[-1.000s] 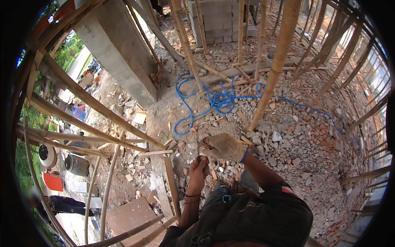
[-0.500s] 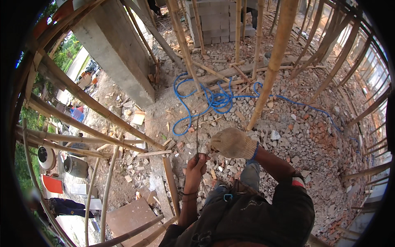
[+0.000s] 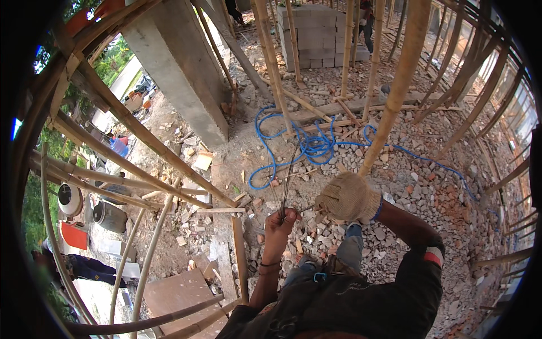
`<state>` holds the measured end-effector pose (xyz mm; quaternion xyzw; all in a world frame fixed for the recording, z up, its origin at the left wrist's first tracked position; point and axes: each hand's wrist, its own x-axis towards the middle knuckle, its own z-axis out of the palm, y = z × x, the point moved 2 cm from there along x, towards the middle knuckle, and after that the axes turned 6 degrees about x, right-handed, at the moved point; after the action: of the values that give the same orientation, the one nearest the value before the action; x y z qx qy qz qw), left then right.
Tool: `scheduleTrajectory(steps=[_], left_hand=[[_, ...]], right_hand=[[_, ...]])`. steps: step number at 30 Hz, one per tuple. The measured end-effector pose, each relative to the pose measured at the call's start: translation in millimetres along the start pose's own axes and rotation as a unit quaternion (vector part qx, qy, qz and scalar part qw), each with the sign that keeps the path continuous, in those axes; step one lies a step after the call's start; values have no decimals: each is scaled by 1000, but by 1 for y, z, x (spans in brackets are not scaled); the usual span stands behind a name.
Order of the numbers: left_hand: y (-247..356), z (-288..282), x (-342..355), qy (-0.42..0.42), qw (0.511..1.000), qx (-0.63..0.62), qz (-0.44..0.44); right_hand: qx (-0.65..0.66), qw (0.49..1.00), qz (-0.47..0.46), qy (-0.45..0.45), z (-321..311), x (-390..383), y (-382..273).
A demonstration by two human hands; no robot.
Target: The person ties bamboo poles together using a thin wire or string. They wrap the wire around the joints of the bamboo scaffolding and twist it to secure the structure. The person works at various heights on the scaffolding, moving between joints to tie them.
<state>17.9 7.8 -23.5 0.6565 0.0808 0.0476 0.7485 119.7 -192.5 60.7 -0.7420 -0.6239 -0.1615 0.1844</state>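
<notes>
My bare left hand (image 3: pixel 279 223) is closed on a bundle of thin dark wires (image 3: pixel 288 183), whose long loose strands rise above the fist. My right hand (image 3: pixel 344 198), in a tan knit glove, is curled at the right of the left fist and slightly higher, its back toward me. A short thin dark strand or rod runs between the two hands; what exactly the gloved fingers grip is hidden. My legs show below, over broken rubble (image 3: pixel 412 220).
Bamboo poles (image 3: pixel 384 130) surround me. A tangled blue hose (image 3: pixel 316 148) lies ahead. A concrete column (image 3: pixel 186 79) stands upper left, stacked grey blocks (image 3: pixel 310 39) behind, with a person (image 3: pixel 366 31) beside them. Buckets (image 3: pixel 110 216) and another person (image 3: pixel 84 270) are at the left.
My gloved right hand has moved right, away from the left fist, opening a gap crossed by a thin strand. The wires above the left fist show more fully. The view has shifted slightly.
</notes>
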Motion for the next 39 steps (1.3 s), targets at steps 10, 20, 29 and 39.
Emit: scheduleTrajectory(steps=[10,20,29,39], left_hand=[[-7,8,12,-23,926,346,147],[-61,-34,9,-26,978,207,-16],[-61,-38,5,-37,985,129,-109],[-50,-24,-2,51,914,375,144]], right_hand=[[819,115,554,93,97,-74,-80],[253,873,395,131,78,-58,-67],[113,973,199,25,82,-52,-46],[794,268,528,136,178,-104,-68]])
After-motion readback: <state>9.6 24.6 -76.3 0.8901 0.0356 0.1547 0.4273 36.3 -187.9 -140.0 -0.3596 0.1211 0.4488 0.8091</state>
